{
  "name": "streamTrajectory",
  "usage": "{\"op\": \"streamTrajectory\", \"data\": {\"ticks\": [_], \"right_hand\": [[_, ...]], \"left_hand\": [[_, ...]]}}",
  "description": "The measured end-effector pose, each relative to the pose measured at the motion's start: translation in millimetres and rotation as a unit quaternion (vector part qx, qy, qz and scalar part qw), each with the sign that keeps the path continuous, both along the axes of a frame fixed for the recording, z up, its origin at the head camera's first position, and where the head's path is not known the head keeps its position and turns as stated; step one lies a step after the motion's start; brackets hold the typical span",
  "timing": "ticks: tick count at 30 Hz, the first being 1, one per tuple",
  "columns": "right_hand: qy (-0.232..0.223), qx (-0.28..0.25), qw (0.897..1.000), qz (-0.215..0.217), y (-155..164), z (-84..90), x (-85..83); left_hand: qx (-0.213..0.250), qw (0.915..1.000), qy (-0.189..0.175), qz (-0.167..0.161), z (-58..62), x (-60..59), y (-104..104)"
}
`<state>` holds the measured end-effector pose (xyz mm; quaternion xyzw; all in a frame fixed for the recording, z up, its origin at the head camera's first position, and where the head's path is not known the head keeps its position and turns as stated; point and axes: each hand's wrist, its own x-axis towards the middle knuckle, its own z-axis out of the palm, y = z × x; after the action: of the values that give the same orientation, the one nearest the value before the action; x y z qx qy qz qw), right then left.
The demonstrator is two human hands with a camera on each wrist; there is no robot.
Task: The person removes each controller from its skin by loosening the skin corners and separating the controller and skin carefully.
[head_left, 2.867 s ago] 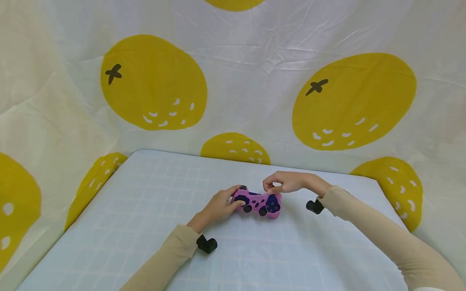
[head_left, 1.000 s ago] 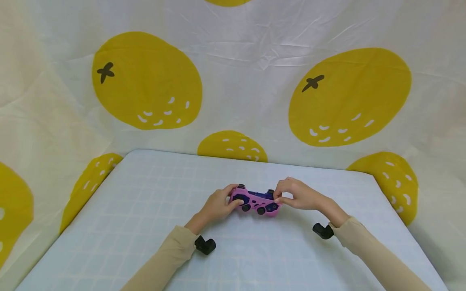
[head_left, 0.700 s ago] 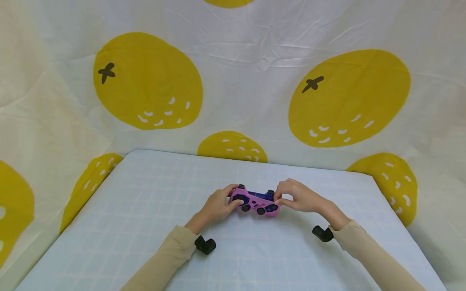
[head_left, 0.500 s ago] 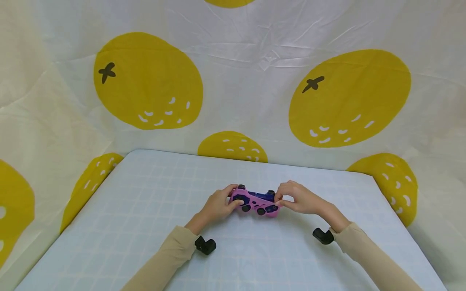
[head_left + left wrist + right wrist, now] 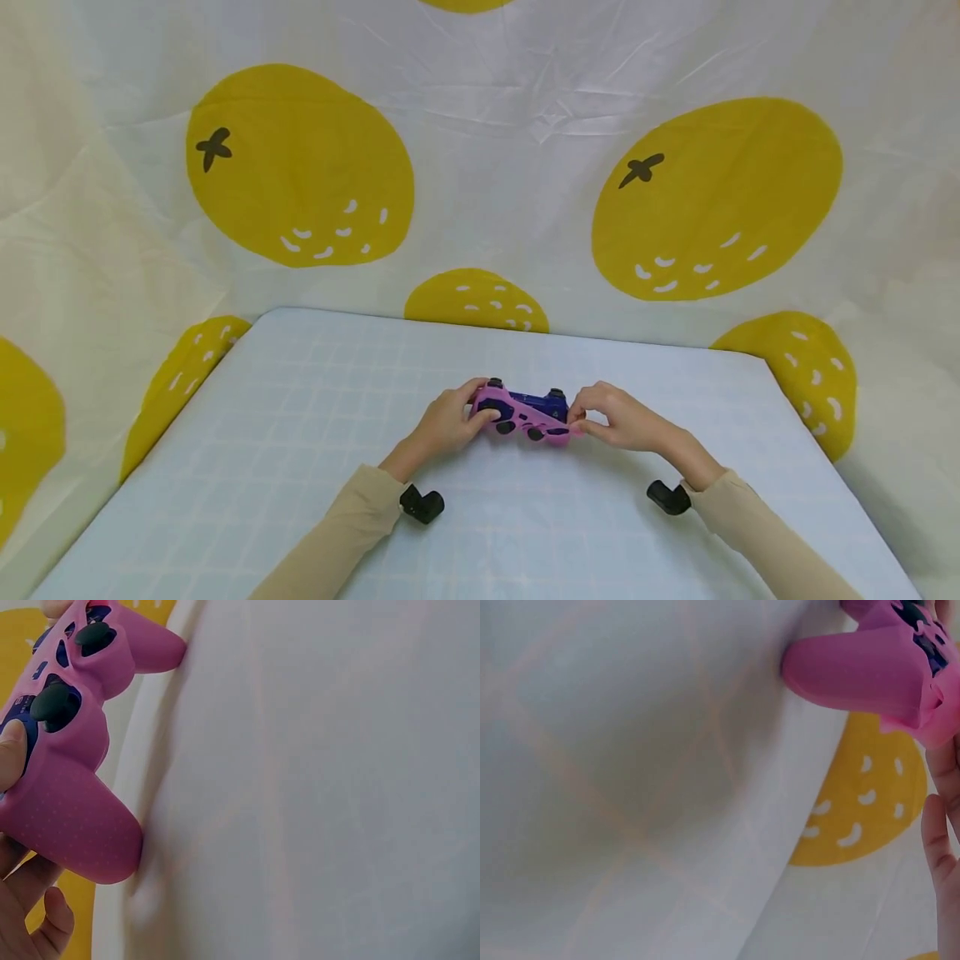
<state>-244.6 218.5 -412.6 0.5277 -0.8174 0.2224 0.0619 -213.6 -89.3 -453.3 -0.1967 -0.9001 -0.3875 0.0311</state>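
A dark blue game controller (image 5: 553, 406) with black thumbsticks sits in a pink silicone cover (image 5: 489, 395) near the table's middle. My left hand (image 5: 448, 422) grips its left end, thumb on the front face. With thumb and fingers, my right hand (image 5: 621, 418) pinches the cover's edge at the right end, stretching it away from the controller. Bare blue body shows along the far side there. In the left wrist view the left grip is still wrapped in the dotted pink cover (image 5: 82, 817). The right wrist view shows the cover (image 5: 855, 671) buckled and folded by the right fingers.
The table (image 5: 315, 375) has a pale blue checked cloth. Behind it hangs a white curtain (image 5: 502, 192) with large yellow fruit prints. A small black camera sits at each wrist, the left one (image 5: 422, 505) and the right one (image 5: 668, 497).
My right hand has moved down and toward me, pulling the cover's edge along; more blue body shows at the right. Earlier it was at the controller's top right. My left hand has kept its grip.
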Motion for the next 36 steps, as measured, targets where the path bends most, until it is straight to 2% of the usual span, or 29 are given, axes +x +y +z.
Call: {"op": "streamTrajectory", "data": {"ticks": [4, 12, 18, 28, 36], "right_hand": [[0.006, 0.0, 1.0, -0.006, -2, -1.1, -0.2], [-0.022, 0.007, 1.0, -0.02, -1, -2.7, 3.0], [-0.06, 0.012, 0.998, -0.02, 1, -5.2, 4.6], [-0.11, -0.028, 0.993, 0.009, 7, -13.7, 5.9], [-0.144, -0.014, 0.989, -0.011, 6, -15.9, 7.6]], "left_hand": [[0.002, 1.0, -0.002, 0.004, 2.8, 0.3, -1], [0.003, 1.0, -0.008, -0.003, 3.2, -1.2, 0], [0.001, 0.9998, -0.02, 0.0, 3.4, -0.8, 1], [0.003, 0.9999, -0.015, 0.002, 4.8, -0.9, 3], [0.007, 0.9998, -0.015, 0.005, 7.9, 0.8, 3]]}}
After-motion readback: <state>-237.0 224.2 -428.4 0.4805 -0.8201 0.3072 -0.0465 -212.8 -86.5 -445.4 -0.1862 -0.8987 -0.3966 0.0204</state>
